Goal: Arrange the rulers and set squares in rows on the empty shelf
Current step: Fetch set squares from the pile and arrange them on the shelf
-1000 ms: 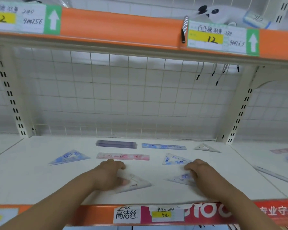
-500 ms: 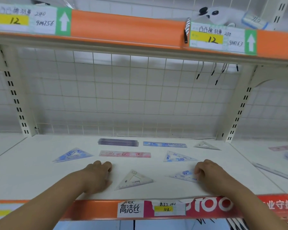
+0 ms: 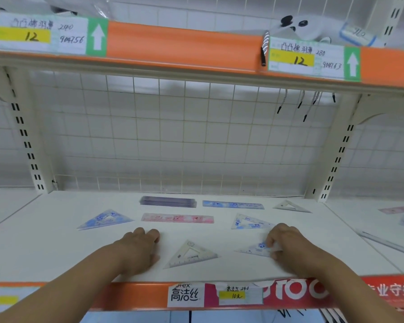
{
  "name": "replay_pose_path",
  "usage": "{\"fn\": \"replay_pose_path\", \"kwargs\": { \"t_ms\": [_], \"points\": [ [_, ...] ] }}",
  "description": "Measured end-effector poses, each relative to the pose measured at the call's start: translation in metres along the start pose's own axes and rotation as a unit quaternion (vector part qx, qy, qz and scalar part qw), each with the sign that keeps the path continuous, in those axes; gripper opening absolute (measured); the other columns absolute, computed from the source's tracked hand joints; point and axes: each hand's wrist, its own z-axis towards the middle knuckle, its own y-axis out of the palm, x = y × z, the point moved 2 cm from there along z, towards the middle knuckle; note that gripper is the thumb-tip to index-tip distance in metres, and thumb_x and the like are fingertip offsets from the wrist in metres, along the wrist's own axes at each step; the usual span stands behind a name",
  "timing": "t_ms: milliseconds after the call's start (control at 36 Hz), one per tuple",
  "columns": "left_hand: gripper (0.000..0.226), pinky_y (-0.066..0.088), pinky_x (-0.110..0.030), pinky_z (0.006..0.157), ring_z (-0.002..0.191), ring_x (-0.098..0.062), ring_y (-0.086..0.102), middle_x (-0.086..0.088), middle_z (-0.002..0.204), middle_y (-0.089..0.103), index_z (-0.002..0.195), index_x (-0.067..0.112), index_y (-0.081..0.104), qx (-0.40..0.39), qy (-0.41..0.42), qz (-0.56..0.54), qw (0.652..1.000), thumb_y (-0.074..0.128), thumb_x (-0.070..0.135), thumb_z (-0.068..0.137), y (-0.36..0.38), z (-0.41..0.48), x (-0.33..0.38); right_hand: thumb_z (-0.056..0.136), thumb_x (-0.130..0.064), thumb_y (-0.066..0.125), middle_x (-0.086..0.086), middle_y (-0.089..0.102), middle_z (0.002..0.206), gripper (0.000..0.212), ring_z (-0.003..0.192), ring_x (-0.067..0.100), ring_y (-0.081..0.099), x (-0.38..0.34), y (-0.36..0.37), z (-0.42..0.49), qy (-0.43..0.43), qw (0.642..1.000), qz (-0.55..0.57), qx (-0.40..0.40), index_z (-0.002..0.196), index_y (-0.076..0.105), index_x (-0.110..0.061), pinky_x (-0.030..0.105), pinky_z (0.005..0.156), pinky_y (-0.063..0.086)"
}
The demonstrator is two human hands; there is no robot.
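Right hand (image 3: 289, 247) fingers (image 3: 271, 240) pinch the set square (image 3: 254, 250) near the shelf's (image 3: 56, 252) front edge; left hand (image 3: 138, 250) lies loose, empty. A slip could push it off.

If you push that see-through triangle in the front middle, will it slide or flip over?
It would probably slide, not flip: the clear set square lies flat on the smooth white shelf. It looks thin and rigid, so likely light. Lying so flat, it may be fiddly to lift.

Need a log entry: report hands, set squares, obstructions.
Left hand open on shelf, beside clear set square. Right hand pinches front-right set square. Nothing in the way.
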Motion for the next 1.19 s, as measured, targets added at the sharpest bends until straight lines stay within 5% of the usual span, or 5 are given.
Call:
{"fn": "replay_pose_path", "kwargs": {
  "t_ms": [361,639,806,917,1194],
  "points": [
    [0.043,0.038,-0.034,0.101,0.120,-0.023,0.043,-0.005,0.132,0.039,0.135,0.025,0.033,-0.002,-0.001,-0.005,1.000,0.043,0.042,0.097,0.000,0.000,0.001,0.091,-0.026,0.056,-0.003,0.040,0.122,0.042,0.119,0.014,0.035,-0.006,-0.013,0.013,0.010,0.993,-0.040,-0.108,0.132,0.046,-0.028,0.024,0.102,0.032],
    [0.040,0.039,-0.036,0.101,0.119,-0.024,0.044,-0.006,0.129,0.040,0.132,0.024,0.035,0.000,-0.010,-0.006,1.000,0.044,0.042,0.097,0.001,0.002,0.000,0.087,-0.007,0.055,-0.008,0.051,0.067,0.036,0.060,0.011,0.048,-0.010,-0.027,0.020,0.049,0.993,0.099,0.033,0.055,0.049,-0.022,0.026,0.052,0.049],
    [0.040,0.040,-0.036,0.100,0.117,-0.024,0.045,-0.006,0.128,0.041,0.129,0.025,0.036,0.001,-0.010,-0.007,1.000,0.044,0.044,0.096,0.002,0.003,-0.001,0.091,0.000,0.056,0.008,0.051,0.062,0.005,0.050,0.019,0.044,-0.010,-0.033,0.023,0.141,0.855,0.472,0.164,0.088,0.059,-0.004,0.026,0.050,0.038],
    [0.040,0.040,-0.036,0.099,0.117,-0.023,0.044,-0.005,0.128,0.041,0.129,0.025,0.036,-0.002,-0.012,-0.007,1.000,0.044,0.045,0.096,0.002,0.005,-0.001,0.090,0.005,0.056,0.014,0.055,0.071,0.051,0.054,0.020,0.047,-0.012,-0.023,0.026,0.203,0.751,0.608,0.160,0.136,0.038,-0.011,0.030,0.051,0.046],
    [0.042,0.039,-0.037,0.101,0.119,-0.024,0.043,-0.005,0.130,0.039,0.132,0.026,0.034,-0.007,-0.017,-0.009,1.000,0.044,0.045,0.096,0.002,0.006,-0.001,0.091,0.009,0.049,0.016,0.056,0.076,0.068,0.058,0.019,0.053,-0.012,-0.005,0.042,0.264,0.668,0.666,0.202,0.149,0.017,-0.005,0.032,0.056,0.053]
  ]
}}
